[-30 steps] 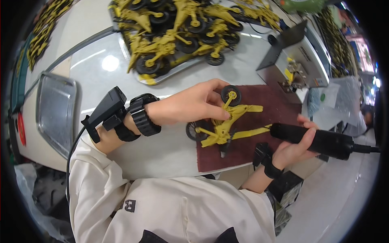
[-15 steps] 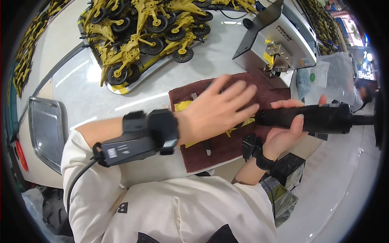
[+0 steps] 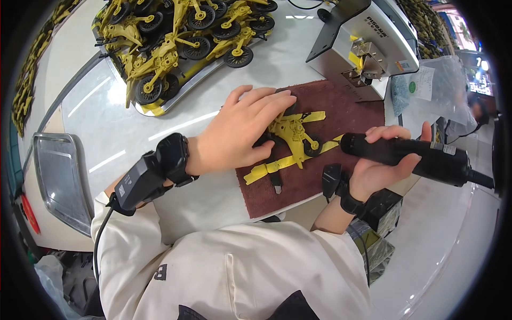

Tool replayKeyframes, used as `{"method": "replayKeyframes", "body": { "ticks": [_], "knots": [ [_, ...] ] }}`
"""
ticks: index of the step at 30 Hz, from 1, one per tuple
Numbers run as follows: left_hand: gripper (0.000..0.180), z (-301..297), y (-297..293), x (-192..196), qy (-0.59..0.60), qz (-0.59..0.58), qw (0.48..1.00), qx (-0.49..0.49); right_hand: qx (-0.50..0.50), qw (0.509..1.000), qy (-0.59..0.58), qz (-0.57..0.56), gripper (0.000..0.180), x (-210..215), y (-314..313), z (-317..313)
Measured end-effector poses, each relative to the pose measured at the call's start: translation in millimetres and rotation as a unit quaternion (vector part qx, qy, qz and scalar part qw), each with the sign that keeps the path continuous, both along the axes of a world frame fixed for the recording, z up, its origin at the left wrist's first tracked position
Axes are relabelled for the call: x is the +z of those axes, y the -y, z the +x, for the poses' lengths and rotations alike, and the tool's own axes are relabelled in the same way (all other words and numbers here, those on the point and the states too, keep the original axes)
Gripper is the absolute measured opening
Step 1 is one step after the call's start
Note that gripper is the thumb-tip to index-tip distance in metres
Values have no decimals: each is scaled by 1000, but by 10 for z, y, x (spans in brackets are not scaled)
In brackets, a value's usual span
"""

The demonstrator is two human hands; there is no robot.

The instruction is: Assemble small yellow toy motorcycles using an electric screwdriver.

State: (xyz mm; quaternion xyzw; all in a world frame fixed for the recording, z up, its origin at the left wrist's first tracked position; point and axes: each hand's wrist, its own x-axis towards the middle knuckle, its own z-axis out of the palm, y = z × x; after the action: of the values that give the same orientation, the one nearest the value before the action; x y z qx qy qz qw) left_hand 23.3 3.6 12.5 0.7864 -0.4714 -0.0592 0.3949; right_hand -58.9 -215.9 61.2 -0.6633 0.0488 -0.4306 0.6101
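A yellow toy motorcycle (image 3: 290, 133) with black wheels lies on a dark red cloth (image 3: 349, 114). My left hand (image 3: 240, 130) has come down over its left end, thumb and fingers curled round it; the hand hides that end. My right hand (image 3: 376, 168) is wrapped round a black electric screwdriver (image 3: 394, 149), which lies roughly level. The screwdriver's front end points left toward the toy and is apart from it. Strips of yellow tape (image 3: 258, 173) run across the cloth beside and below the toy.
A tray (image 3: 200, 80) heaped with similar yellow toy motorcycles stands at the back left. A box-shaped screw feeder (image 3: 384, 50) rises behind the cloth on the right, beside a clear plastic bag (image 3: 448, 90). At the far left lies a metal tray (image 3: 58, 176).
My left hand has moved left and settled on the toy motorcycle, uncovering most of it. The screwdriver in my right hand has tilted, its rear end now lower in view.
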Motion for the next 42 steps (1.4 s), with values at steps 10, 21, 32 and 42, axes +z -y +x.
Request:
{"method": "replayKeyframes", "body": {
  "ticks": [10,21,32,42],
  "knots": [
    [56,-52,64,-33,76,7,997,0,-13,999,-40,-22,87,33,-35,27],
    [70,-227,197,-29,48,45,998,5,-23,999,0,28,83,44,18,-67],
    [72,-203,90,-75,72,76,994,-15,-6,996,90,24,79,124,27,-182],
    [73,-196,66,-89,86,80,993,-14,18,998,-36,40,63,-6,-19,-38]
  ]
}}
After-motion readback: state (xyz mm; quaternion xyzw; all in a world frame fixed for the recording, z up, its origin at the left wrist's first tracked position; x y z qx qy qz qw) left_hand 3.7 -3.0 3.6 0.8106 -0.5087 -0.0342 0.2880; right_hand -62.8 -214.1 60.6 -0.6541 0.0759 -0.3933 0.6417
